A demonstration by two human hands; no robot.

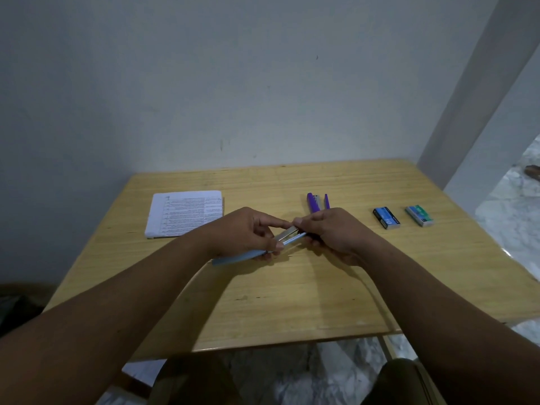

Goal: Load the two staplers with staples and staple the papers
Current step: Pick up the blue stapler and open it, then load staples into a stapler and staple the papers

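Note:
Both hands hold a light blue stapler [238, 257] above the middle of the wooden table [292, 302]. My left hand [242, 233] grips its body, with the handle end sticking out to the lower left. My right hand [333, 233] pinches the other end, where the metal staple channel [287, 233] shows between my fingers. A purple stapler [315, 202] lies behind my right hand, partly hidden. A stack of printed papers [185, 213] lies at the left. Two staple boxes lie at the right, one blue [386, 218] and one green [419, 215].
A white wall runs along the table's back edge, with a pillar [467, 97] at the right. The table's right and front edges drop off to a marble floor [511, 206]. My knees show below the front edge.

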